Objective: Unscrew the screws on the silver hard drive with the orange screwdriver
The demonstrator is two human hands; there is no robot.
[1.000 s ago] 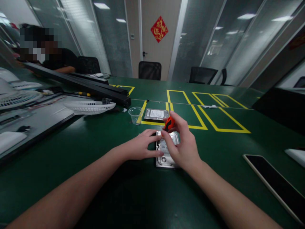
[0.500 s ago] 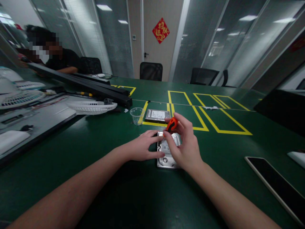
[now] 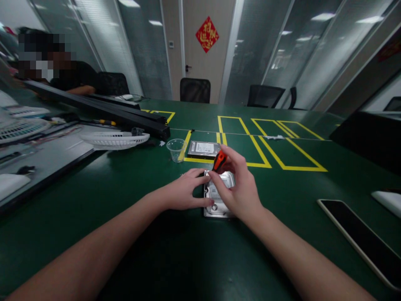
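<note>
1. gripping, head view: right hand (image 3: 240,184), thumb and fingers pinched around an orange-and-black tool (image 3: 219,160), probably a screwdriver; tip hidden by the fingers.
2. silver hard drive (image 3: 216,193): flat on the green table (image 3: 282,196), under both hands; top plate on.
3. progress, as judged: work under way at the far-left corner; what is finished there, and how much is left, cannot be told.
4. second drive (image 3: 204,149): farther off, within yellow tape lines (image 3: 261,165), touched by neither hand; clear plastic cup (image 3: 176,151) to its left.
5. left hand (image 3: 184,190): fingers spread, grasping nothing, tips at the silver drive's left side, seemingly bracing it.
6. forearms (image 3: 103,238): extended from both lower corners, converging; tool handle leaning right.
</note>
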